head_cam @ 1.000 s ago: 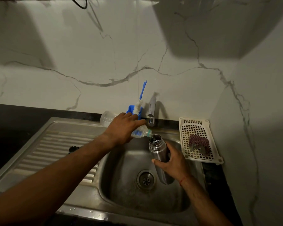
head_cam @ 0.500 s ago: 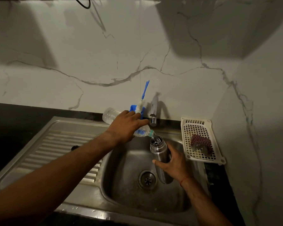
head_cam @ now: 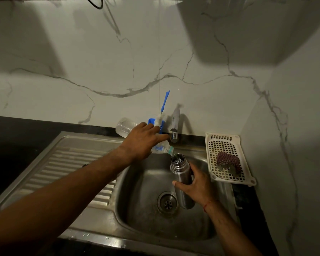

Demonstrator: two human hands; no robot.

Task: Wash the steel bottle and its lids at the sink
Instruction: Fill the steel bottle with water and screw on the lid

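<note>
- The left grip [head_cam: 142, 143] curls round a tilted plastic bottle [head_cam: 125, 127], mouth just above the steel bottle [head_cam: 179, 168].
- The right grip [head_cam: 198, 183] wraps the steel bottle (uncapped), held inside the sink [head_cam: 146, 183].

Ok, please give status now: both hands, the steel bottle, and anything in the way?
Left hand grips clear plastic bottle, tipped, neck at open mouth of steel bottle. Right hand holds it over sink. Nothing in the way.

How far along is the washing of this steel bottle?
Done: the steel bottle is uncapped. In hand: the right hand holds it over the sink while the left hand tips a plastic bottle into its mouth. Left: scrubbing; the brush and scrubber sit untouched.
</note>
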